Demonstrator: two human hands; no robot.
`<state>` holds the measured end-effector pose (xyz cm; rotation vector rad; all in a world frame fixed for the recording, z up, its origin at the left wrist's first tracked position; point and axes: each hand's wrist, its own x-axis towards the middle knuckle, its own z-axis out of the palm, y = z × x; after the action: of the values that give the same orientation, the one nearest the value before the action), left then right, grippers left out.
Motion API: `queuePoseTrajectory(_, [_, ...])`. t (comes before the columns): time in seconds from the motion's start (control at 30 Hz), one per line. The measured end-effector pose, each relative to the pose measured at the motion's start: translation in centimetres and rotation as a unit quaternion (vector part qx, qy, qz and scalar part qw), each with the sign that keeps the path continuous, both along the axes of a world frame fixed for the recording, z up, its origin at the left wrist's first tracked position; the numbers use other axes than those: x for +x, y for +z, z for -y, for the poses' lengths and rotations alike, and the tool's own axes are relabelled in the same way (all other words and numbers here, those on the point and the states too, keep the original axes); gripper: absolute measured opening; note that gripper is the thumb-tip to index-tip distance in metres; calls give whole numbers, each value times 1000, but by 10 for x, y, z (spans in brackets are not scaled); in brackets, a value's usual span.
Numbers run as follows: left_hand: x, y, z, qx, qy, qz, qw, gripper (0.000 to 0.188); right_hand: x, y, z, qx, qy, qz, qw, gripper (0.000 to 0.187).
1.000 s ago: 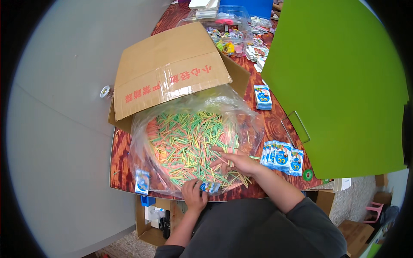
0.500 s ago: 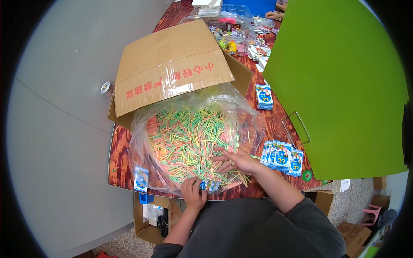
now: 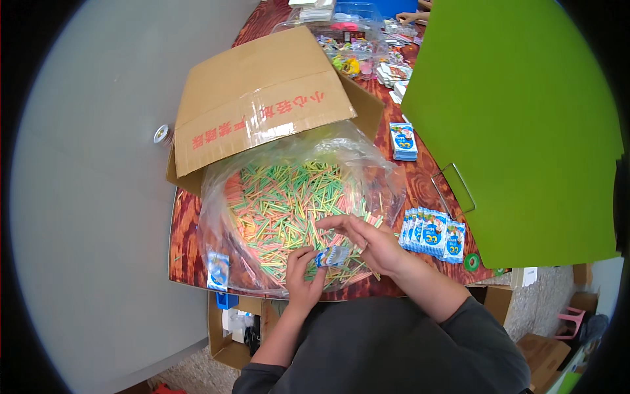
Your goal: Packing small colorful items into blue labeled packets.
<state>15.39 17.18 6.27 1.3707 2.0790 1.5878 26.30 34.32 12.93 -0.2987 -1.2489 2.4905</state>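
A small blue-and-white packet (image 3: 333,256) is pinched in my left hand (image 3: 304,281), low over the near side of a heap of short thin sticks (image 3: 289,203) in pink, green and yellow. The sticks lie in a clear plastic bag (image 3: 213,217) that spills out of a cardboard box (image 3: 262,92). Just right of the packet is my right hand (image 3: 377,246), its fingers stretched out to the left and slightly curved above the sticks. Its palm side is partly hidden, and I make out nothing held in it.
Similar packets lie in a fanned row (image 3: 430,233) at right, with a stack (image 3: 403,141) farther back and one packet (image 3: 218,270) at the left front edge. A green board (image 3: 518,131) with a metal handle borders the right. Plastic tubs (image 3: 354,46) and a co-worker's hand (image 3: 410,18) are at the back.
My left hand has moved up and right with the packet, away from the table edge. My right hand has risen off the sticks and turned, its fingers now closer together.
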Motion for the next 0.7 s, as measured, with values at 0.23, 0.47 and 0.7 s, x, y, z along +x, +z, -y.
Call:
queuePoseTrajectory(0.23, [12,13,-15,3,-26,17,1000,36,3,2,3,6,-12,15,1000,51])
queuePoseTrajectory(0.47, [16,16,-18,7,-33,16,999,34,7,1,8,130,-29,37,990,41])
queuePoseTrajectory(0.7, [30,-1,-20,44,-95,202,974,36,16,2,4,396,-38,-36,917,49])
